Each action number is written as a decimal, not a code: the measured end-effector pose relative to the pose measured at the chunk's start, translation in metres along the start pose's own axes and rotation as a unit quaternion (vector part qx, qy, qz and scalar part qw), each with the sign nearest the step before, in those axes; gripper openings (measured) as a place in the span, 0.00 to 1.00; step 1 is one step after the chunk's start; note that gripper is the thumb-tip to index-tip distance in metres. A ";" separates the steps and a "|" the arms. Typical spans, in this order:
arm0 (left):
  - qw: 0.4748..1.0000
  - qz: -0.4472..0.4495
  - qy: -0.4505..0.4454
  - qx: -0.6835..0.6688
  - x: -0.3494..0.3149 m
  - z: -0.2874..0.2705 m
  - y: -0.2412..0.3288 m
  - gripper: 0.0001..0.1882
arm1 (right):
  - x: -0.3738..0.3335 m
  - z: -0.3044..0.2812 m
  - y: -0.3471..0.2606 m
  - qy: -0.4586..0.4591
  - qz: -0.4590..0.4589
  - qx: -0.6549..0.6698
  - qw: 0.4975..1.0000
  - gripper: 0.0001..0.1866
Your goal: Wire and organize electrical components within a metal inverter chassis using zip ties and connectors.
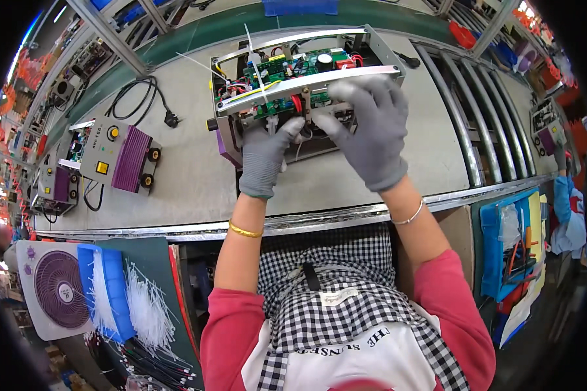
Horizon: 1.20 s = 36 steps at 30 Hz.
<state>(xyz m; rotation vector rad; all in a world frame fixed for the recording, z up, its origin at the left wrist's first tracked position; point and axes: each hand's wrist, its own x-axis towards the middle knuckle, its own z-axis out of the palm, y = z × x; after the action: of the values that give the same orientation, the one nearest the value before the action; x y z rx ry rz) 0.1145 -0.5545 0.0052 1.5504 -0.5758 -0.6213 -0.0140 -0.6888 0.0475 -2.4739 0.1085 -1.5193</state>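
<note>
Grey worktop, wide and curved by the lens, carrying everything in reach. At its far middle, an open metal machine chassis tipped on its side, cover off. Inside, a green circuit board with red and yellow wires, already mounted; a white cable tie sticking up across the frame, tail untrimmed. Judged from this: wiring well along, casing not yet closed, tie ends left to cut.

To the left, a finished-looking unit with purple vented panel and yellow knob, plus a black power cable coiled behind. Below the worktop edge, a blue tray of loose white cable ties.

Left hand in a grey knit glove, fingers curled nearly closed, pinching something small at the lower edge of the chassis; exactly what, hidden by the glove. Right hand, also gloved, spread wide open and laid flat over the silver top rail, bracing rather than grasping. Thumbs almost touching each other at the chassis middle. Gold bangle on the left wrist, thin silver one on the right.
</note>
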 end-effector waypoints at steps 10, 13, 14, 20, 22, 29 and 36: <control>0.982 0.137 0.065 0.109 -0.005 0.009 -0.016 0.16 | 0.019 0.021 -0.004 -0.035 0.004 -0.115 0.993 0.26; 0.957 0.194 0.101 0.189 -0.015 0.010 -0.015 0.13 | 0.008 0.015 -0.010 -0.009 -0.029 -0.073 0.997 0.22; 0.940 0.244 0.121 0.206 -0.020 0.012 -0.013 0.13 | 0.000 0.010 -0.015 -0.014 -0.047 -0.040 0.998 0.20; 0.922 0.249 0.118 0.271 -0.040 0.014 -0.010 0.15 | -0.022 0.013 -0.024 -0.082 0.010 0.043 0.996 0.11; 0.941 0.249 0.079 0.216 -0.044 0.014 -0.009 0.15 | -0.026 0.010 -0.023 -0.130 0.057 0.094 0.985 0.10; 0.993 0.105 -0.037 0.051 -0.054 0.004 -0.017 0.13 | -0.024 -0.003 -0.024 -0.082 -0.008 0.060 0.995 0.08; 0.997 0.044 -0.057 -0.031 -0.059 -0.027 0.018 0.18 | -0.017 -0.027 -0.014 -0.109 0.324 0.367 0.865 0.09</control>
<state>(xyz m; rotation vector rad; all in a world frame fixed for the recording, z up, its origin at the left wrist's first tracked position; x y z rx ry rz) 0.0899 -0.4957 0.0273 1.4310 -0.7010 -0.6574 -0.0468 -0.6763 0.0481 -1.7109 0.2392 -0.7759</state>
